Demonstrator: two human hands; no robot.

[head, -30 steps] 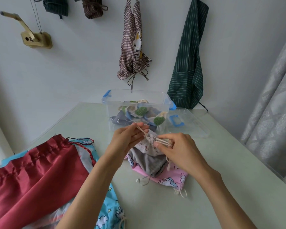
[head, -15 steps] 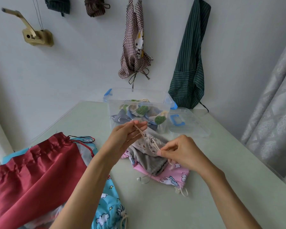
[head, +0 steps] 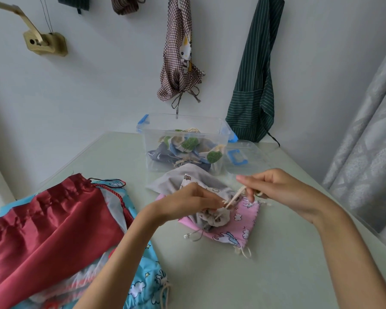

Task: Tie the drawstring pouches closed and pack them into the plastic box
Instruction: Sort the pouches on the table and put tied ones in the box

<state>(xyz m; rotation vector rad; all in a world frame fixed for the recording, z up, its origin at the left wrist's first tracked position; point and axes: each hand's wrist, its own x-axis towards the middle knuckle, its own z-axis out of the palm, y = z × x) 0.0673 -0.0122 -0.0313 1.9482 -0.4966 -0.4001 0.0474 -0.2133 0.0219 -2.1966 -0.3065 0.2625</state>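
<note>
Your left hand pinches the gathered neck of a small cream printed cloth pouch, which lies on a soft grey pouch and a pink cartoon-print one mid-tabletop. Your right hand pinches its pale cord, drawn taut. The clear plastic box, lidless, stands beyond them, toward the far edge.

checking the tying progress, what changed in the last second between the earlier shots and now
The left hand dropped from the raised cord to grip the small printed pouch at its neck. The right hand moved out to the right, pulling the cord taut. The pink pouch, red bag and plastic box stayed put.
</note>
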